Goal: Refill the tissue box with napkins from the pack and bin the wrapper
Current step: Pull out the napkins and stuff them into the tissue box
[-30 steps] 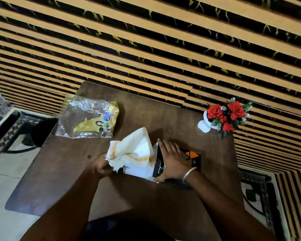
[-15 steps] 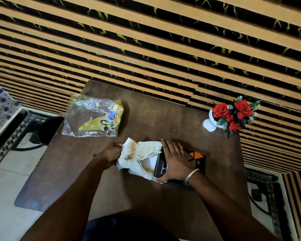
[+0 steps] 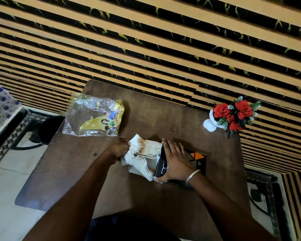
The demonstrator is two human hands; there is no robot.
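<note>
A black tissue box (image 3: 196, 158) with orange triangles lies on its side on the brown table (image 3: 172, 119), its open end facing left. My right hand (image 3: 175, 160) lies flat on top of the box and holds it down. My left hand (image 3: 119, 147) grips a bent stack of white napkins (image 3: 143, 153) with brown edging, whose right end sits at the box's opening. The empty clear and yellow wrapper (image 3: 94, 117) lies flat at the table's far left corner.
A small white vase with red roses (image 3: 231, 114) stands at the table's far right. A dark round bin (image 3: 49, 129) sits on the floor left of the table. A striped wall runs behind the table.
The napkin stack, raised and fanned out a second ago, has been lowered and pressed flatter toward the box's open end. My right hand has stayed on the box.
</note>
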